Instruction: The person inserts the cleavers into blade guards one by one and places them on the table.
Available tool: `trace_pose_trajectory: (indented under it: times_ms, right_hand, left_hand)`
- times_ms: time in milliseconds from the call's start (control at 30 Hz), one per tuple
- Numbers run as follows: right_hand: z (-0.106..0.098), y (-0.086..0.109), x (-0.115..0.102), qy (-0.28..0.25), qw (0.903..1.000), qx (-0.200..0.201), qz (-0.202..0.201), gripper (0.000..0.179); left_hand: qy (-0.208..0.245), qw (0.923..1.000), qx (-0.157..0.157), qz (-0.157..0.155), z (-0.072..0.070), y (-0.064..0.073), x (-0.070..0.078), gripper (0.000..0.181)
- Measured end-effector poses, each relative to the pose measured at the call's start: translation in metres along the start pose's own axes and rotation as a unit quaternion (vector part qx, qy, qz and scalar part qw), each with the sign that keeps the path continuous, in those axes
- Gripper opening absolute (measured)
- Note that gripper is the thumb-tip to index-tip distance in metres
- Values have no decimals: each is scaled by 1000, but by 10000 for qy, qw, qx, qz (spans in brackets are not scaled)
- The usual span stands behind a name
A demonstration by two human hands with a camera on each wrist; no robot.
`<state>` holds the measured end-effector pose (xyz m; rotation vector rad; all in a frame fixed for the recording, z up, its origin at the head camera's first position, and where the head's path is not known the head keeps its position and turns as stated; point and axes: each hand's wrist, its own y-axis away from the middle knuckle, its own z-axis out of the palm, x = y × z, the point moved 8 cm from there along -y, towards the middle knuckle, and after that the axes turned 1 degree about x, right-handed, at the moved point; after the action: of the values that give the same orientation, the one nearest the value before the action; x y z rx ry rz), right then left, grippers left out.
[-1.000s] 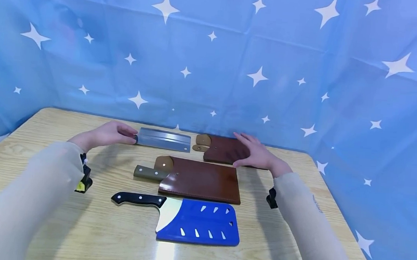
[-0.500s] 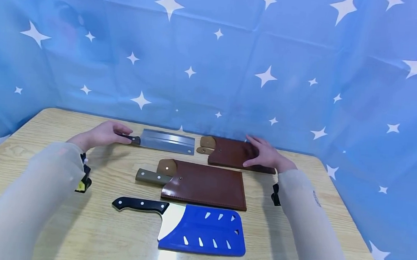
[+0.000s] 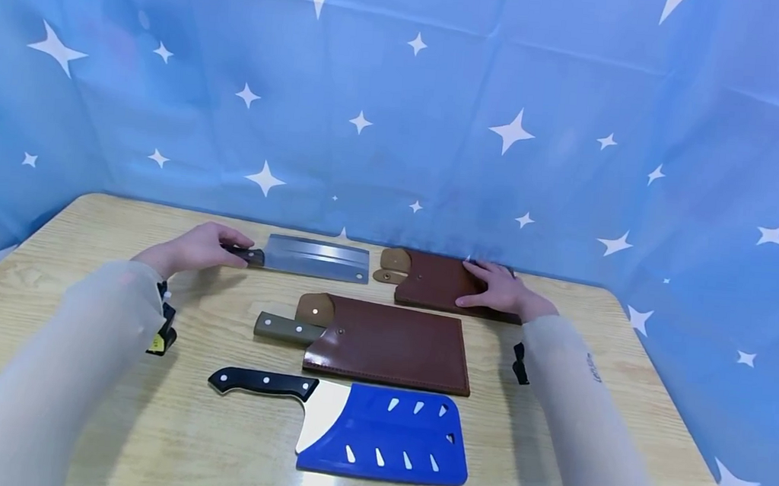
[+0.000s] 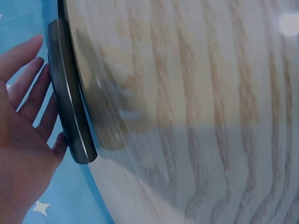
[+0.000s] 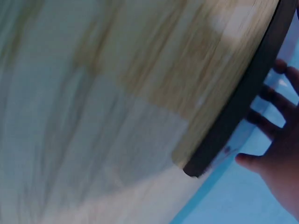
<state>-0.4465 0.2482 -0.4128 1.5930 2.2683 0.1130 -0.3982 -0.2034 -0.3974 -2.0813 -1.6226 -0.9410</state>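
At the back of the table a bare steel cleaver (image 3: 316,258) lies with its dark handle (image 3: 244,254) toward the left. My left hand (image 3: 207,248) is at this handle, its relaxed fingers reaching over it; the left wrist view shows the handle (image 4: 70,93) against the fingertips, not wrapped by them. Over the right part of a dark brown leather sheath (image 3: 431,277) my right hand (image 3: 502,290) lies with fingers spread. In the right wrist view those fingers stretch across behind the sheath's dark edge (image 5: 233,107). Tan straps (image 3: 396,259) lie at the sheath's left end.
A second cleaver with an olive handle (image 3: 286,329) sits inside a larger brown sheath (image 3: 391,346) mid-table. In front lies a black-handled cleaver (image 3: 268,383) with a blue blade cover (image 3: 395,434). Behind the wooden table (image 3: 109,396) hangs a blue star-patterned cloth (image 3: 240,48).
My right hand has lowered onto the back sheath from above it. My left hand has slid left along the cleaver's handle, uncovering more of it. The head view has shifted slightly.
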Motion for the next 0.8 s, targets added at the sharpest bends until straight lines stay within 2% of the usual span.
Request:
trace_pose_trajectory:
  times_ms: [133,367,467,633,800]
  right_hand:
    - [-4,5,2,134,9999,-22,-8,95]
    - [4,14,4,-112,9993,-337,-100,111]
    - [5,14,4,55,9992,-382,-120,116]
    - [4,15,2,260,9991,-319,-44,120]
    - [9,15,0,280,9982,-520,-60,125]
  left_hand:
    - [-209,9998,14,16,-4,2,-3,52]
    - [-543,9985,94,20,-8,8,-16,48]
    - [-531,9986,33,80,-9,11,-18,46]
    - [-256,9991,-197,259,-6,14,-19,45]
    - [-219,9985,-349,347,-4,15,-18,46]
